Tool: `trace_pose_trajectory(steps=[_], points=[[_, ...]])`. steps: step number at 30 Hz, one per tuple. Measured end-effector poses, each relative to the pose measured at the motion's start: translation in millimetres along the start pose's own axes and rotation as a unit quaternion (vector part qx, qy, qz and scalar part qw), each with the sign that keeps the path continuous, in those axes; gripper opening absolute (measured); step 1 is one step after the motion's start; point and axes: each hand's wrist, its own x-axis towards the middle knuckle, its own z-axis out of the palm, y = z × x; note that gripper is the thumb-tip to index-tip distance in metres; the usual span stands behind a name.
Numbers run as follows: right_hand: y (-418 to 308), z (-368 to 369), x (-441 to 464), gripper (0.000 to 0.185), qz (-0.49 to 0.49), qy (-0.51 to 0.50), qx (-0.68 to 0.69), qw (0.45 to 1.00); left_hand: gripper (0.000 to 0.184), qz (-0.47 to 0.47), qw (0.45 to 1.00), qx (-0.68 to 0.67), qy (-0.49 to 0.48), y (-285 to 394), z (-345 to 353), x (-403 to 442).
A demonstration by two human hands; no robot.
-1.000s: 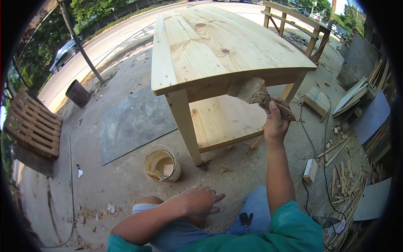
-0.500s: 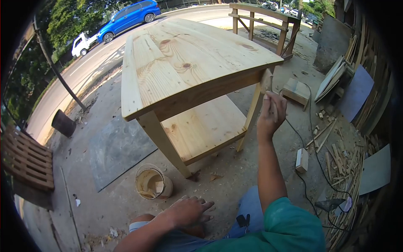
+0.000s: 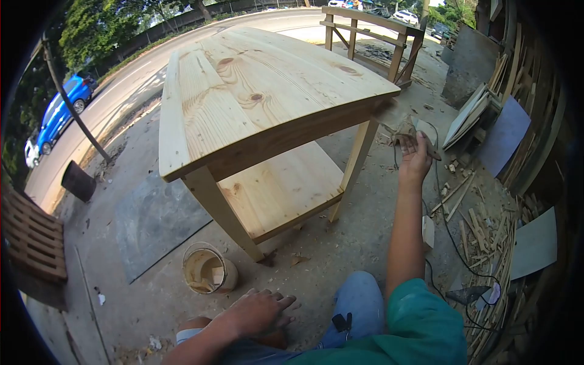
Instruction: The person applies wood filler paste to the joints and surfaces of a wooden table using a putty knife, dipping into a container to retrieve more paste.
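My right hand (image 3: 416,159) is raised at the near right corner of a pale wooden table (image 3: 286,91). Its fingers are closed around what looks like a paintbrush (image 3: 401,126), smeared by motion, with the dark tip beside the table's apron. My left hand (image 3: 258,310) hangs low over my left knee, fingers stretched out and holding nothing. Close to it on the ground stands a bucket (image 3: 228,277) with pale residue on its walls and some pieces inside. The table has a lower shelf (image 3: 286,188) between its legs.
Wood scraps (image 3: 480,237) and a black cable (image 3: 447,225) lie on the right. A white block (image 3: 428,232) sits beside my right forearm. A flat grey sheet (image 3: 158,225) lies left of the table. Behind are a wooden frame (image 3: 371,30) and a road with a blue car (image 3: 67,103).
My right hand has moved right and slightly down with the brush, away from the table's corner, and has turned. My left hand stays low. The view has shifted; the blue car appears farther left.
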Motion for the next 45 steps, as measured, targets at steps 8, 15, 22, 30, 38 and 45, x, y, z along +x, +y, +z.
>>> trace_pose_trajectory(steps=[8, 15, 22, 30, 38, 45], points=[[98.4, -59.3, -58.6, 0.031, 0.101, 0.106, 0.093, 0.985, 0.054, 0.005, 1.0, 0.017, 0.004, 3.2, 3.2, 1.6], [140.0, -149.0, -101.5, 0.028, 0.164, 0.178, -0.135, 0.961, 0.05, 0.027, 0.998, 0.05, 0.012, 11.8, 8.3, 5.1], [136.2, -165.8, -237.3, 0.013, 0.104, -0.124, -0.459, 0.874, 0.039, 0.047, 0.995, 0.026, 0.085, 21.0, 17.8, -10.1], [167.7, 29.1, -417.4, 0.013, 0.128, -0.622, -0.28, 0.72, 0.026, 0.047, 0.986, 0.066, 0.144, 37.2, 34.6, -13.0], [334.0, 74.2, -513.3, 0.02, 0.015, -0.798, -0.389, 0.459, 0.034, -0.08, 0.967, 0.075, 0.231, 54.8, 35.5, -47.9], [401.3, 49.6, -531.6, 0.019, -0.017, -0.838, -0.43, 0.336, 0.031, -0.153, 0.948, 0.079, 0.267, 40.0, 31.4, -67.3]])
